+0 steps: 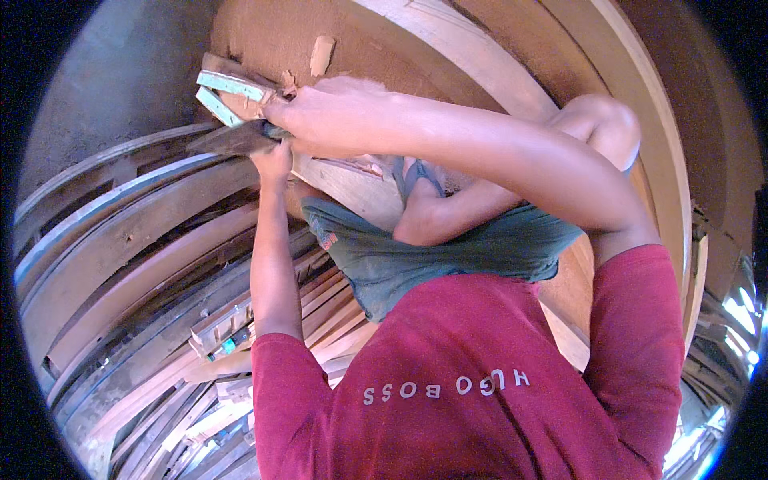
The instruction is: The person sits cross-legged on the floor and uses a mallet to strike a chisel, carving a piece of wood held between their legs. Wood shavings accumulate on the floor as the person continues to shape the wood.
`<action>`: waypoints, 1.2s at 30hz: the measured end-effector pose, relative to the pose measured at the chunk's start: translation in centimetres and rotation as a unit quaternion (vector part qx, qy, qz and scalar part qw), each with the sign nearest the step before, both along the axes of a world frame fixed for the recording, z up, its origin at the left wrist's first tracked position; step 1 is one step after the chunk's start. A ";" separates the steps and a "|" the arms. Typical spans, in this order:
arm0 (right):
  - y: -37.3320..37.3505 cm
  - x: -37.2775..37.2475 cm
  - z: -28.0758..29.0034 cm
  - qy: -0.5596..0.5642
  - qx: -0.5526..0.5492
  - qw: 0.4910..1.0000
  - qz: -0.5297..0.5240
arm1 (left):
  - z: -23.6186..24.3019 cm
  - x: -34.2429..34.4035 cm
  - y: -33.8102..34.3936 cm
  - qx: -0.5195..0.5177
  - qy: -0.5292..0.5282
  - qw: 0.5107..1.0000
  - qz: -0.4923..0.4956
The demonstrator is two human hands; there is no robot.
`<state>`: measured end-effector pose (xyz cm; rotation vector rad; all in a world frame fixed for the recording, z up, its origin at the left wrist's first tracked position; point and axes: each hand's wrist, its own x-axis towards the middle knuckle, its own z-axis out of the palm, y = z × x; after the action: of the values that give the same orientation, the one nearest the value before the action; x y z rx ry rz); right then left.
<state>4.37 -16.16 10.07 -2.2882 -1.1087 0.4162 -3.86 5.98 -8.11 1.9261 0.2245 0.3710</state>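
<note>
My left hand (274,162) is closed at the near side of a dark, flat, wedge-shaped tool (234,142), whose narrow end points left. Right beside it, my right hand (308,120) is closed around the tool's other end, and its fingers hide that part. The exact kind of tool does not show. A pale wooden board (352,188) lies under my hands and runs toward my crossed legs. Beyond the tool are two wooden strips with pale green faces, an upper strip (232,83) and a lower strip (216,106), angled toward my right hand.
A loose wood chip (322,54) lies on the brown surface (256,32) ahead. Long curved wooden ribs (120,204) fill the left side. Several loose wood offcuts (184,416) and a bottle with a green part (228,346) lie at the lower left. A curved pale beam (472,48) passes at the upper right.
</note>
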 end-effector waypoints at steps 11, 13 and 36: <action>-0.2 -0.2 1.1 0.011 -0.004 1.000 -0.007 | -3.2 -0.2 1.1 -0.070 0.008 0.997 0.032; -0.3 -0.6 1.1 0.020 0.053 0.998 -0.035 | -2.1 -0.1 0.7 -0.007 0.029 1.000 0.002; -1.9 0.9 4.4 0.055 0.136 0.987 -0.071 | 4.7 2.8 -3.9 0.024 -0.088 0.996 0.015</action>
<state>5.24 -18.04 14.43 -2.0622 -0.8833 0.3096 -1.03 2.06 -3.39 1.9267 0.1300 0.5675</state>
